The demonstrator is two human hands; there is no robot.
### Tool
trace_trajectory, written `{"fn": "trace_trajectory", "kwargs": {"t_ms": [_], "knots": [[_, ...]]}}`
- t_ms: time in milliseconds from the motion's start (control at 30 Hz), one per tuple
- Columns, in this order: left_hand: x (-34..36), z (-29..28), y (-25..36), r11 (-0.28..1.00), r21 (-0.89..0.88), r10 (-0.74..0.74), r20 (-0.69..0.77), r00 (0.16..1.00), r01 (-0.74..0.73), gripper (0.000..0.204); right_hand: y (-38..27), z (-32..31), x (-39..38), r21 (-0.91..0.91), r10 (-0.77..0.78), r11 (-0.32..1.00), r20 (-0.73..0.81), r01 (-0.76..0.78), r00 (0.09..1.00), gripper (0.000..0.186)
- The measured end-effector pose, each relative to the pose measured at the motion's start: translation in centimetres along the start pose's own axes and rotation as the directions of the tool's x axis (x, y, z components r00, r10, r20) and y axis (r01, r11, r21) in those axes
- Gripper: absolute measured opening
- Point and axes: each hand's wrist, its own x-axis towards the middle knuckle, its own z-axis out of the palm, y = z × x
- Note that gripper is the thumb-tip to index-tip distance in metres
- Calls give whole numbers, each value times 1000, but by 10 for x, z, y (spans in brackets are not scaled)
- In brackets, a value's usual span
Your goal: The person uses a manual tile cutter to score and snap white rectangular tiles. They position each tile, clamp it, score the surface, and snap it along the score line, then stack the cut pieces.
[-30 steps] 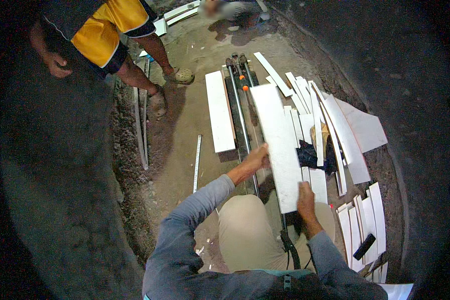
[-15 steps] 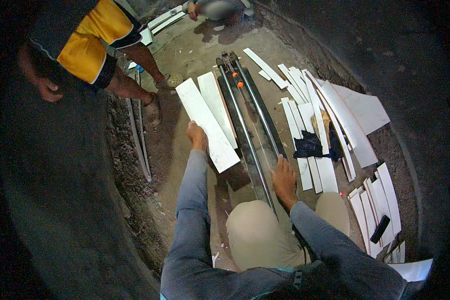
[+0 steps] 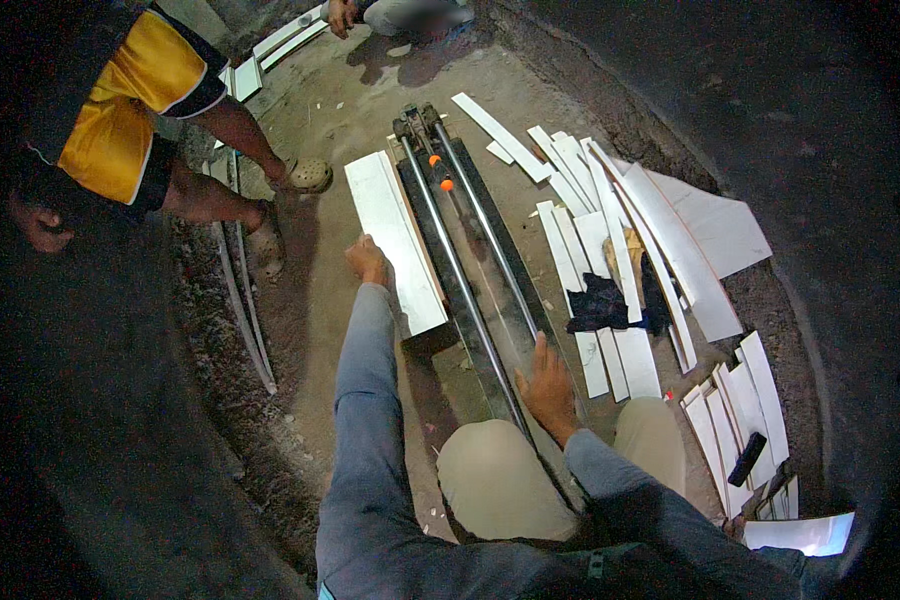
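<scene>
- The person's left hand is touching the left long edge of a long, flat, white board.
- The fingers of that hand are bending close together at the edge; I cannot tell if they are pinching it.
- The white board is lying to the left of the long cutter with two shiny metal rails, and it is resting on another white board with a reddish-brown edge.
- The cutter is sitting on the brown, dusty floor and pointing away from the person.
- Two small, round orange knobs are showing near its far end.
- The right hand is covering the near part of the right rail; I cannot tell if it is touching it.
- Its fingers are stretching forward, with the thumb standing apart.
- To the right, thin white strips are lying in a messy pile, and a crumpled black cloth is lying on them.
- On the left, another person in yellow and black shorts is standing near the boards.
</scene>
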Motion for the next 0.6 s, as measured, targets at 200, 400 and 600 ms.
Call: {"fn": "trace_trajectory", "kwargs": {"t_ms": [200, 400, 600], "knots": [[9, 22, 23, 964, -265, 25, 117, 993, 7, 44, 12, 3, 23, -7, -36, 999, -71, 35, 997, 92], [-31, 17, 36, 976, -192, -106, 15, 994, 107, 53, -6, 4, 10, 53, -44, 997, -49, 47, 998, 95], [-173, -101, 73, 952, -304, 163, 398, 903, -38, 61, -41, -13, -25, 81, -53, 995, -144, 65, 988, 97]]}}
